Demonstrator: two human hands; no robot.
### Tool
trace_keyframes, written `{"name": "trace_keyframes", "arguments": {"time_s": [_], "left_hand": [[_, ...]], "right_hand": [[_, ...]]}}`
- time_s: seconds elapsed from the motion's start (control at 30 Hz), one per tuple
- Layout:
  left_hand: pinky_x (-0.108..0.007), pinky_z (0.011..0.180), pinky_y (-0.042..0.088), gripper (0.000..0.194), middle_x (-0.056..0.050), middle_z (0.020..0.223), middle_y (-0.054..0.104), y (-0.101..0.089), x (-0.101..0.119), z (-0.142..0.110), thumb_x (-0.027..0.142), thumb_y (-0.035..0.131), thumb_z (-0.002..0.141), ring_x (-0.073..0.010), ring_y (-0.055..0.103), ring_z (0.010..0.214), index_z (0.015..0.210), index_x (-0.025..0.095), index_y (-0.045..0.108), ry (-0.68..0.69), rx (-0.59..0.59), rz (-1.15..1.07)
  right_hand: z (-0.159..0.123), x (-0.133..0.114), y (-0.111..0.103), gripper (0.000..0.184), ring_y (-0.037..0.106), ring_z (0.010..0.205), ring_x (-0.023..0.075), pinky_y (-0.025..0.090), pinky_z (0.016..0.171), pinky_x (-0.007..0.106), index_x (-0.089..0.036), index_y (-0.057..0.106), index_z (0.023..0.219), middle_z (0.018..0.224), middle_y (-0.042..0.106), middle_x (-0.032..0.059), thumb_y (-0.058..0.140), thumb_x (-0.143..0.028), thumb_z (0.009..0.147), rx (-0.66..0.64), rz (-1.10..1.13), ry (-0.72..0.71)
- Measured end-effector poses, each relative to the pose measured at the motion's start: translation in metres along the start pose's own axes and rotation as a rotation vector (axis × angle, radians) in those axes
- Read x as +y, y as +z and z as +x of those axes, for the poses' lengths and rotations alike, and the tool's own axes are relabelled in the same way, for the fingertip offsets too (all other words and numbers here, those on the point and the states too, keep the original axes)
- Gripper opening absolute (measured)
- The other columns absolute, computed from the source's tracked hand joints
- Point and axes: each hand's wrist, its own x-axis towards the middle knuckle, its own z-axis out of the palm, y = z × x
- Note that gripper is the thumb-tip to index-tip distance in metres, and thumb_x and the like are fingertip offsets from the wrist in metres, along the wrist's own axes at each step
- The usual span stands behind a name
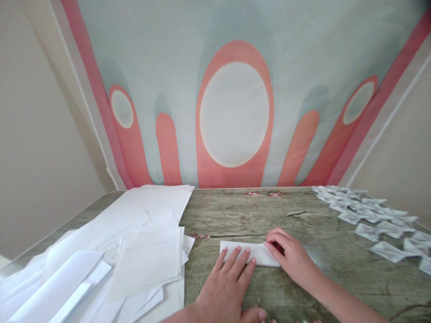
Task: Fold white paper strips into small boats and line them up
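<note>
A folded strip of white paper point(266, 256) lies flat on the wood-patterned table in front of me. My left hand point(227, 285) rests on it with fingers spread, the fingertips pressing its left half. At the strip's right end my right hand point(289, 253) has thumb and forefinger pinched at the upper edge of the paper. The remaining fingers of that hand are curled, and part of the paper's right end is hidden behind it.
Loose white sheets point(144, 255) are piled on the left, some printed, with folded strips point(67, 287) on top. Several folded white paper pieces point(390, 252) stand in rows at the right. Behind the wood-patterned table point(232, 211) hangs a coloured backdrop point(235, 112).
</note>
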Motion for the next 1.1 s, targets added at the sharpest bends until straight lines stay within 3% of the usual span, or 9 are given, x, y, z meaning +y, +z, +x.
{"name": "trace_keyframes", "arguments": {"time_s": [0.33,0.5,0.6,0.87,1.1], "left_hand": [[-0.051,0.108,0.008,0.079,-0.011,0.147,0.015,0.0,-0.002,0.001,0.066,0.032,0.081,-0.031,0.012,0.134,0.142,0.018,0.014,0.023,0.003,-0.003],[-0.051,0.108,0.008,0.08,-0.011,0.147,0.016,0.002,-0.004,0.001,0.067,0.03,0.081,-0.0312,0.013,0.134,0.142,0.017,0.014,0.027,0.004,-0.032],[-0.051,0.108,0.008,0.081,-0.011,0.146,0.017,0.004,-0.004,0.002,0.066,0.03,0.081,-0.0312,0.013,0.134,0.142,0.016,0.013,0.032,0.011,-0.033],[-0.05,0.107,0.016,0.061,-0.005,0.147,0.016,0.02,-0.01,0.003,0.044,0.033,0.089,-0.0289,0.019,0.133,0.142,0.02,0.013,0.03,0.06,0.031],[-0.051,0.107,0.014,0.073,-0.007,0.147,0.017,0.009,-0.006,0.003,0.062,0.029,0.085,-0.0296,0.016,0.133,0.142,0.019,0.014,0.006,0.02,-0.051]], "right_hand": [[0.0,-0.002,-0.003,0.014,0.054,0.072,0.0161,0.045,0.065,0.029,-0.02,0.056,0.083,0.088,0.055,0.0048,0.042,-0.021,0.085,-0.048,-0.011,0.035],[0.007,-0.014,-0.008,0.018,0.053,0.09,0.0208,0.042,0.082,0.037,-0.021,0.062,0.091,0.095,0.057,0.0062,0.046,-0.02,0.083,-0.108,-0.086,-0.038],[0.014,-0.025,-0.003,0.022,0.052,0.092,0.0198,0.042,0.084,0.035,-0.022,0.063,0.096,0.096,0.057,0.0057,0.046,-0.016,0.083,-0.206,-0.059,-0.063],[0.015,-0.021,0.016,0.019,0.052,0.094,0.0189,0.043,0.084,0.032,-0.02,0.062,0.095,0.096,0.053,0.006,0.045,-0.019,0.085,-0.2,0.033,-0.02],[0.013,-0.017,0.014,0.018,0.052,0.093,0.0192,0.043,0.084,0.033,-0.021,0.062,0.096,0.096,0.053,0.006,0.047,-0.022,0.085,-0.2,0.057,-0.016]]}}
